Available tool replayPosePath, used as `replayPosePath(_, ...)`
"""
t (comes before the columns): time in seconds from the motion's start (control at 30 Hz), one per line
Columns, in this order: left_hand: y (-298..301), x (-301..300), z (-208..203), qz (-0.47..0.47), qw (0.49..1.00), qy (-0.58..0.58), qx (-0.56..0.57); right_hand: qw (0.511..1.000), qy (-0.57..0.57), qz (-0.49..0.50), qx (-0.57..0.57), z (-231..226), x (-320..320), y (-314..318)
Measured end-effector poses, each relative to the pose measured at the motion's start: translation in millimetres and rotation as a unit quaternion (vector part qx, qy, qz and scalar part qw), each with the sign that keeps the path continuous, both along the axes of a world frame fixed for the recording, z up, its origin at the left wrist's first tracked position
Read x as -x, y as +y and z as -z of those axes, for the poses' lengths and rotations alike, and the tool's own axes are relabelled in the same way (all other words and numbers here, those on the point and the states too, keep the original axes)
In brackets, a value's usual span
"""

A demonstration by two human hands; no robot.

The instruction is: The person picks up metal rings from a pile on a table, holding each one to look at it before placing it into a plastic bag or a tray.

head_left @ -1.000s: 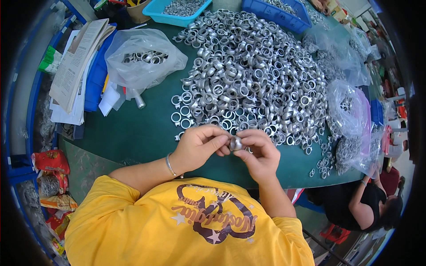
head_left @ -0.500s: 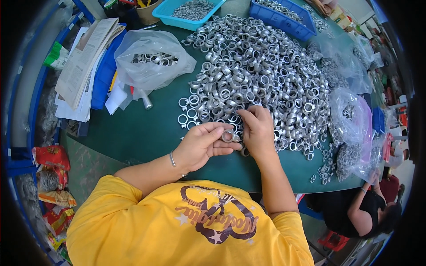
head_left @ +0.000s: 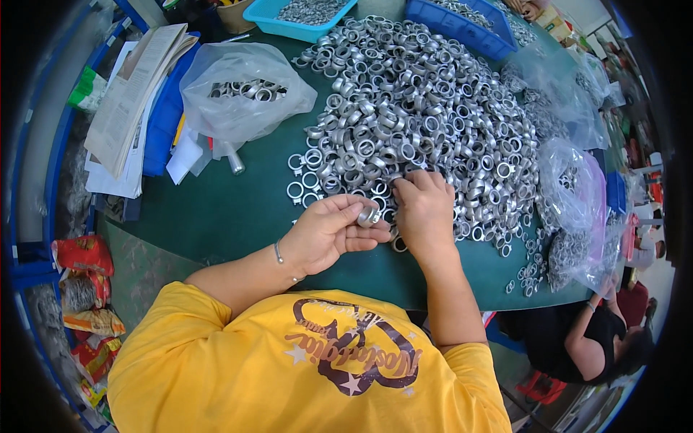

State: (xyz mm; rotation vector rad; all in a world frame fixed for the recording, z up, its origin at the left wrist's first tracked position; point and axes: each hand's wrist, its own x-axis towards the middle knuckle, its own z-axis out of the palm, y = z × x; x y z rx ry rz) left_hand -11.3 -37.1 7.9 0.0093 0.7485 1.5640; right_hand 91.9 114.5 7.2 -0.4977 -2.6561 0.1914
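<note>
Between the thumb and fingers of my left hand point(head_left: 331, 227) is a small silvery metal ring point(head_left: 368, 216) with a little lug, held tilted just above the green table. My right hand point(head_left: 424, 209) is curled at the near edge of a big heap of similar metal rings point(head_left: 433, 108), its thumb and forefinger pinched together. Those fingertips touch the rings there, but what lies between them is hidden. A few loose rings point(head_left: 295, 190) lie flat on the table to the left of the heap.
A clear plastic bag of rings point(head_left: 249, 119) lies at the left, near a stack of papers point(head_left: 133, 101). Behind the heap stand a light-blue tray point(head_left: 289, 27) and a dark-blue bin point(head_left: 462, 32). More bags point(head_left: 570, 195) lie right; another person point(head_left: 588, 339) sits beyond.
The ring in my left hand has turned from facing me with its hole to showing more of its side. My right hand has shifted slightly right, its fingers curling further in.
</note>
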Motion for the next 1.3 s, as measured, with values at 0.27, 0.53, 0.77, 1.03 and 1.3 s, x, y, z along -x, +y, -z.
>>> replayPosePath(0.27, -1, 4, 0, -0.041, 0.999, -0.029, 0.011, 1.000, -0.019, 0.024, 0.004, 2, 2, 4)
replayPosePath(0.53, 2, -2, -5, -0.037, 0.999, 0.024, 0.020, 0.999, 0.017, 0.022, 0.019, 5, 3, 4)
replayPosePath(0.77, -1, -3, -4, -0.035, 0.993, 0.113, 0.019, 0.796, 0.078, -0.039, 0.598, -10, -18, -13)
replayPosePath(1.03, 0, -6, -7, -0.026, 0.990, 0.138, 0.021, 0.670, 0.126, -0.089, 0.726, -6, -30, -29)
replayPosePath(1.3, -2, -7, -6, 0.003, 0.982, 0.185, 0.021, 0.888, 0.154, -0.174, 0.396, -4, -29, -27)
